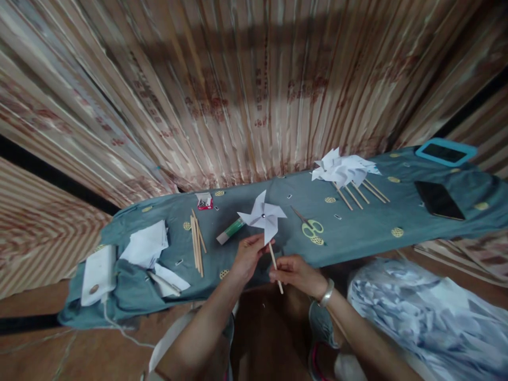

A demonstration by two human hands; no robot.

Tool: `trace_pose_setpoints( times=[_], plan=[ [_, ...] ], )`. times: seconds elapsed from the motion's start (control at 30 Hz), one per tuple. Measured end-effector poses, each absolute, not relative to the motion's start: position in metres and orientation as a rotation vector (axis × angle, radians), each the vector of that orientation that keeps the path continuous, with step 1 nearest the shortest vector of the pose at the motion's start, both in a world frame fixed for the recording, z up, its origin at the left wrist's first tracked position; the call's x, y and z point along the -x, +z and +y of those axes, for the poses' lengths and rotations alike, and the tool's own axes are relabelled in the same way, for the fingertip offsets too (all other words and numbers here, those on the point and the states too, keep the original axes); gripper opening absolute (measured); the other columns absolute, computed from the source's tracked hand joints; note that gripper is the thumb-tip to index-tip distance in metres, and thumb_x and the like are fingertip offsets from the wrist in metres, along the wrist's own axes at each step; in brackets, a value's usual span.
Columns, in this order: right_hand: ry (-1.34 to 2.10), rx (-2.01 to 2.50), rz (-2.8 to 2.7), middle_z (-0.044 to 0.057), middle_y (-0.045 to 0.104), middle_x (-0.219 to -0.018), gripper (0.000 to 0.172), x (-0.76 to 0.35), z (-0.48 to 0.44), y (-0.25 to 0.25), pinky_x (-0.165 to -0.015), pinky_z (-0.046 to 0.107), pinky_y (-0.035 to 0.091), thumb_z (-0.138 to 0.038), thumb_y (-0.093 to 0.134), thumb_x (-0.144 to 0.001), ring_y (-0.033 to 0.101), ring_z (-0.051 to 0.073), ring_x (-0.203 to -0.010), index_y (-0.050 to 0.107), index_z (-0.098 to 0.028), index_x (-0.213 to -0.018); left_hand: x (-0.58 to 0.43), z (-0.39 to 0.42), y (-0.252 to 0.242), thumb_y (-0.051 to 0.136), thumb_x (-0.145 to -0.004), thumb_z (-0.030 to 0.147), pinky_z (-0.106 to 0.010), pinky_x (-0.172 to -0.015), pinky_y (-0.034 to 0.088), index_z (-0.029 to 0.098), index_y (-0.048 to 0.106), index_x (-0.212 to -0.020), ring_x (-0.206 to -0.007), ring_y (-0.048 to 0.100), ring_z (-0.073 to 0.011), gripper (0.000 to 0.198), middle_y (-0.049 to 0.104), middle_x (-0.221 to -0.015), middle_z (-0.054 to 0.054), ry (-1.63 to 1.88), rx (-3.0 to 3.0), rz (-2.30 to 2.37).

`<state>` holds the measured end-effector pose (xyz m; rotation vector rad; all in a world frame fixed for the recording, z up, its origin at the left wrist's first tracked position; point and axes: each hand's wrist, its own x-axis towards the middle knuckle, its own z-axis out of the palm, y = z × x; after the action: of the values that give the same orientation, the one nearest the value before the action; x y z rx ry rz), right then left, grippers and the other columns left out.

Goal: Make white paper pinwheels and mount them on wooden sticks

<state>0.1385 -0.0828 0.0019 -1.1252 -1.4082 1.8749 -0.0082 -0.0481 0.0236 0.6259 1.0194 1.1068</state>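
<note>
A white paper pinwheel on a wooden stick is held up over the near edge of the cloth-covered table. My left hand is closed at the top of the stick, just beneath the blades, with its fingertips partly behind the paper. Lower down, my right hand pinches the same stick, whose bottom end sticks out below the fingers. Behind the pinwheel's left blade lies a green tube. Scissors with yellow-green handles rest to its right.
On the table are finished pinwheels, loose sticks, a red box of pins, paper sheets, a white device, a phone and a blue-framed object. A large bag of paper stands at right.
</note>
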Motion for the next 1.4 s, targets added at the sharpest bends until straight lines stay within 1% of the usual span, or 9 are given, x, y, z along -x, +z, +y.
trace_pose_setpoints(
  times=[0.3, 0.63, 0.77, 0.87, 0.93, 1.0, 1.1, 1.23, 1.4],
  plan=[
    [1.822, 1.159, -1.285, -0.002, 0.062, -0.062, 0.038, -0.147, -0.072, 0.004, -0.053, 0.022, 0.043, -0.050, 0.078, -0.061, 0.052, 0.008, -0.053, 0.063, -0.016, -0.067, -0.004, -0.051, 0.010, 0.085, -0.053, 0.036, -0.026, -0.068, 0.047, 0.014, 0.077, -0.073, -0.063, 0.061, -0.0136, 0.031, 0.072, -0.068, -0.006, 1.054, -0.708, 1.076],
    [1.680, 1.198, -1.407, -0.003, 0.057, -0.060, 0.043, -0.152, -0.069, 0.003, -0.055, 0.023, 0.041, -0.059, 0.071, -0.066, 0.050, 0.009, -0.056, 0.062, -0.016, -0.067, -0.012, -0.048, 0.003, 0.085, -0.052, 0.033, -0.025, -0.064, 0.047, 0.016, 0.076, -0.067, -0.060, 0.060, -0.0131, 0.025, 0.071, -0.064, -0.004, 1.026, -0.719, 1.111],
    [1.508, 1.343, -1.475, 0.000, 0.064, -0.063, 0.042, -0.179, -0.066, 0.011, -0.056, 0.024, 0.043, -0.059, 0.065, -0.073, 0.054, 0.012, -0.058, 0.066, -0.018, -0.068, -0.012, -0.046, 0.003, 0.085, -0.050, 0.032, -0.025, -0.064, 0.047, 0.015, 0.075, -0.067, -0.059, 0.060, -0.0126, 0.026, 0.071, -0.065, -0.004, 1.043, -0.703, 1.101],
    [1.171, 1.463, -1.239, 0.002, 0.064, -0.060, 0.044, -0.205, -0.060, 0.016, -0.052, 0.025, 0.042, -0.061, 0.062, -0.074, 0.051, 0.012, -0.052, 0.063, -0.019, -0.061, -0.012, -0.047, 0.002, 0.085, -0.050, 0.031, -0.024, -0.063, 0.048, 0.016, 0.075, -0.066, -0.060, 0.061, -0.0134, 0.024, 0.072, -0.065, -0.005, 1.016, -0.727, 1.117],
    [0.914, 1.471, -1.089, 0.002, 0.066, -0.064, 0.037, -0.217, -0.055, 0.018, -0.058, 0.027, 0.045, -0.056, 0.067, -0.072, 0.055, 0.014, -0.059, 0.065, -0.020, -0.067, -0.014, -0.050, 0.001, 0.085, -0.050, 0.030, -0.024, -0.062, 0.049, 0.017, 0.075, -0.066, -0.061, 0.063, -0.0145, 0.022, 0.072, -0.065, -0.005, 0.980, -0.757, 1.115],
    [0.809, 1.425, -1.025, 0.002, 0.068, -0.071, 0.032, -0.223, -0.051, 0.019, -0.065, 0.029, 0.048, -0.052, 0.070, -0.070, 0.059, 0.015, -0.067, 0.067, -0.020, -0.074, -0.015, -0.053, 0.001, 0.085, -0.050, 0.029, -0.024, -0.061, 0.049, 0.017, 0.076, -0.065, -0.060, 0.063, -0.0151, 0.021, 0.073, -0.065, -0.005, 0.941, -0.787, 1.105],
    [0.834, 1.381, -1.031, 0.001, 0.068, -0.073, 0.031, -0.222, -0.046, 0.019, -0.067, 0.030, 0.048, -0.049, 0.070, -0.068, 0.060, 0.015, -0.069, 0.068, -0.020, -0.077, -0.016, -0.057, -0.001, 0.084, -0.051, 0.029, -0.024, -0.061, 0.049, 0.018, 0.076, -0.065, -0.061, 0.064, -0.0152, 0.020, 0.073, -0.066, -0.006, 0.896, -0.825, 1.099],
    [0.905, 1.389, -1.026, 0.000, 0.067, -0.070, 0.031, -0.216, -0.041, 0.018, -0.066, 0.029, 0.047, -0.049, 0.073, -0.063, 0.058, 0.014, -0.064, 0.066, -0.020, -0.073, -0.015, -0.060, -0.003, 0.084, -0.052, 0.028, -0.025, -0.063, 0.049, 0.018, 0.076, -0.066, -0.062, 0.064, -0.0159, 0.019, 0.073, -0.067, -0.006, 0.900, -0.830, 1.112],
    [1.040, 1.335, -0.971, 0.001, 0.069, -0.077, 0.032, -0.208, -0.041, 0.017, -0.072, 0.030, 0.047, -0.048, 0.077, -0.058, 0.058, 0.013, -0.069, 0.066, -0.020, -0.069, -0.013, -0.058, -0.005, 0.086, -0.049, 0.029, -0.026, -0.066, 0.049, 0.016, 0.075, -0.065, -0.061, 0.063, -0.0151, 0.024, 0.073, -0.066, -0.006, 0.938, -0.776, 1.129]
  ],
)
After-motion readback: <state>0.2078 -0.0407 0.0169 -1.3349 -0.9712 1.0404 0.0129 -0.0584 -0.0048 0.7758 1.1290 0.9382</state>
